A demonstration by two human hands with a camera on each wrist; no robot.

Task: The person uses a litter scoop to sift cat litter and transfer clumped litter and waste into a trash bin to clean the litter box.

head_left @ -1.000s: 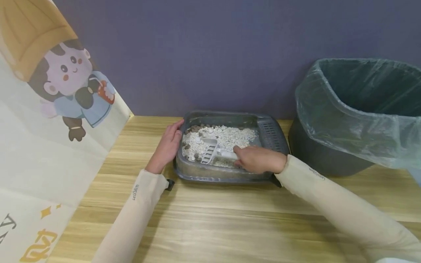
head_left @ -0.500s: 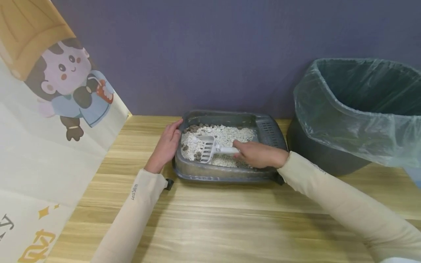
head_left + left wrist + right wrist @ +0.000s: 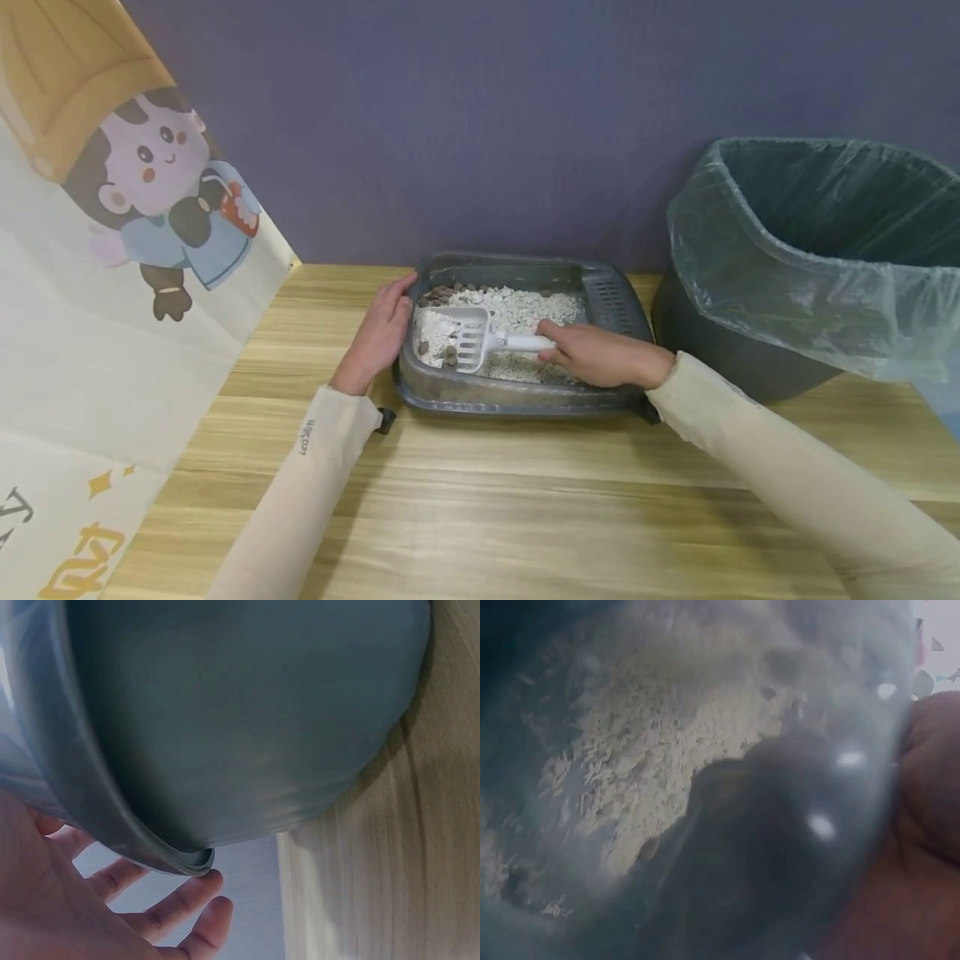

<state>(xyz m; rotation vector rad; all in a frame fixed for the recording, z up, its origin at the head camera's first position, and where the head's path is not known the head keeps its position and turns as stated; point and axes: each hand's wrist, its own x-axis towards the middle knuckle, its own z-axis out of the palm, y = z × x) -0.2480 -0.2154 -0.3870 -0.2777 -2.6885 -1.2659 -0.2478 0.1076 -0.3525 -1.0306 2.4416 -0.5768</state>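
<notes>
A dark grey see-through litter box (image 3: 517,393) stands on the wooden table, with white granular litter (image 3: 517,308) and brown lumps (image 3: 442,296) inside. My right hand (image 3: 600,354) grips the handle of a white slotted litter scoop (image 3: 472,337). Its head lies in the left part of the box, with pale litter and a few darker lumps at its front edge. My left hand (image 3: 378,337) rests against the box's left rim. In the left wrist view, its fingers (image 3: 157,915) lie loosely spread along the outside of the rim (image 3: 97,780). The right wrist view is blurred by the box wall.
A dark grey bin (image 3: 738,342) lined with a clear plastic bag (image 3: 795,308) stands right of the box. Behind is a purple-grey wall (image 3: 480,125). A white panel with a cartoon figure (image 3: 168,175) is on the left. The wooden tabletop (image 3: 480,508) extends toward me.
The scoop has levelled from a tilted pose, and its slotted face now shows more fully. My right hand has moved slightly right. The left hand keeps its place on the rim.
</notes>
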